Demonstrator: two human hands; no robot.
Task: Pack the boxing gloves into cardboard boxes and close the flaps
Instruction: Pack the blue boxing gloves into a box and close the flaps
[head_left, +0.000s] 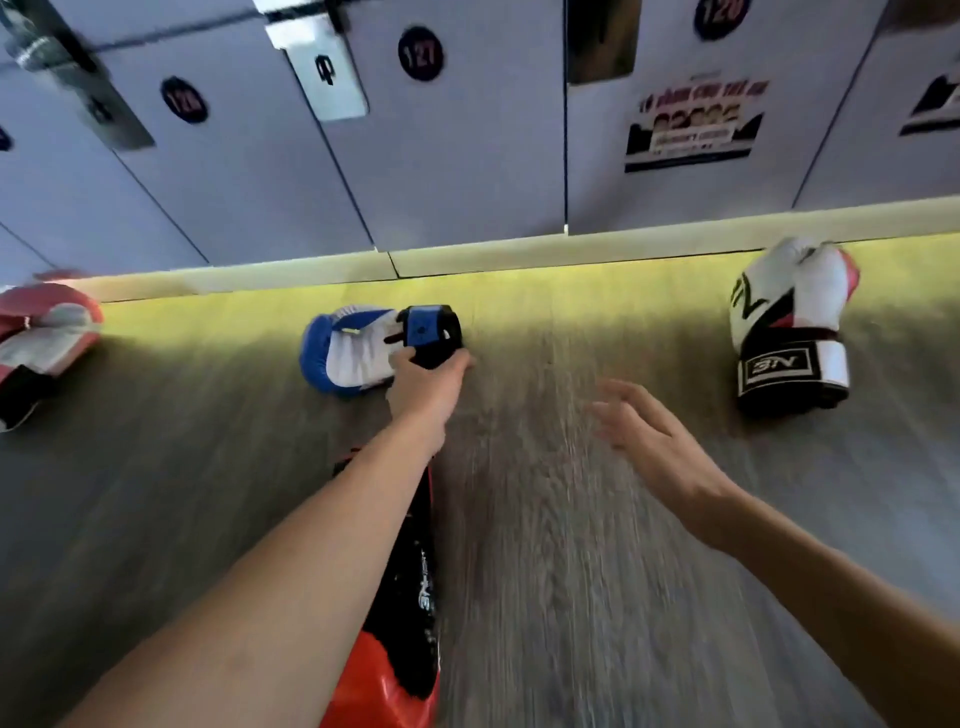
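Observation:
A blue and white boxing glove (345, 351) lies on the wooden floor near the lockers. My left hand (428, 382) grips its black and blue cuff. My right hand (654, 441) hovers over the floor to the right, fingers spread and holding nothing. A white, black and pink glove (789, 317) lies at the far right. A pink and white glove (41, 338) sits at the left edge. An orange and black glove (400, 623) lies under my left forearm, partly hidden. No cardboard box is in view.
A row of grey lockers (457, 156) with number discs stands along the far side, above a pale plinth (467, 260). A poster (696, 130) hangs on one locker door. The wood floor (571, 571) stretches between the gloves.

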